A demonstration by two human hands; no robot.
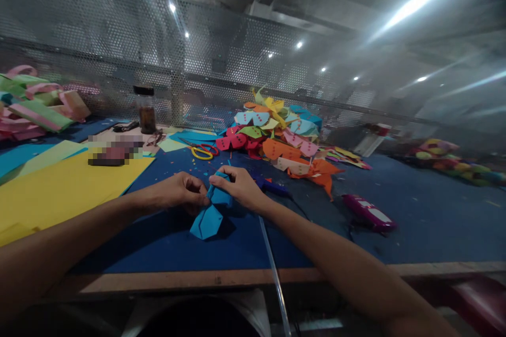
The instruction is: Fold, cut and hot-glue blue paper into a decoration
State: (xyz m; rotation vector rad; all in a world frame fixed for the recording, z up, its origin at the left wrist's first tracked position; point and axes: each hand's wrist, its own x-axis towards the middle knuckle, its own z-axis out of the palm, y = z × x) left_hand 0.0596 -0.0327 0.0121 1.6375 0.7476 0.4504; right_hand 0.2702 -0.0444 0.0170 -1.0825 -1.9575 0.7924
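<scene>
A folded blue paper piece (208, 220) is held over the blue table top, near its front edge. My left hand (182, 191) pinches its middle from the left, fingers closed. From the right, my right hand (238, 185) grips the upper part between thumb and fingers. The lower part of the paper hangs free, with a crease down it. A blue glue gun (272, 186) lies just right of my right hand. Behind my hands are scissors (203, 151) with red and yellow handles.
Colourful folded paper shapes (276, 131) are heaped at the back. Yellow sheets (71, 189) lie left, near a dark jar (147, 110). A purple device (369, 213) lies right. A clear stick (272, 268) crosses the table's front edge (177, 279).
</scene>
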